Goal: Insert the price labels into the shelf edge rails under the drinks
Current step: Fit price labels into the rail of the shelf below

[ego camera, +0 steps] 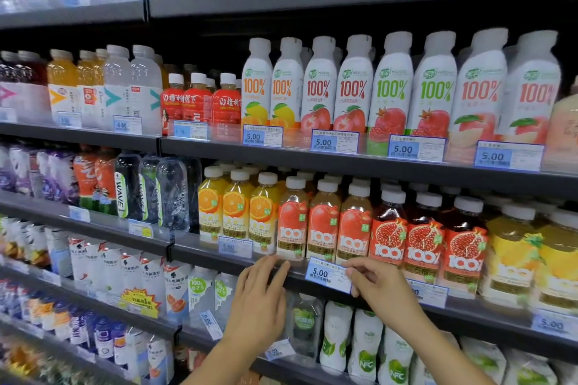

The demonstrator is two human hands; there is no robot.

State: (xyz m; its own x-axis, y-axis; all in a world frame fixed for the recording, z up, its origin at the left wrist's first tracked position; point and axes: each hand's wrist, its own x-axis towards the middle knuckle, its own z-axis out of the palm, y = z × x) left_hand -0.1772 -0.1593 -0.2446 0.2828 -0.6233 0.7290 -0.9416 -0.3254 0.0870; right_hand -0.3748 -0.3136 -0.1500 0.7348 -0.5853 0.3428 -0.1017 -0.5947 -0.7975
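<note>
While right hand (373,280) pinches price label (327,273) at its right edge, left hand (261,294) rests open-fingered on shelf rail (294,283) under apple juice bottles (323,228). Label mid-insertion, tilted; next likely needs pressing flush.

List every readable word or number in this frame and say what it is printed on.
"5.00": white and blue price label pinched by the right hand at the dark shelf rail; its small print is blurred.
"100%": tall white juice bottles.
"WAVE": dark water bottle.
"4.80": label under clear bottles.
"NFC": white pouch.
"APPLE JUICE": apple bottle, faint.
The left hand holds no text.
</note>
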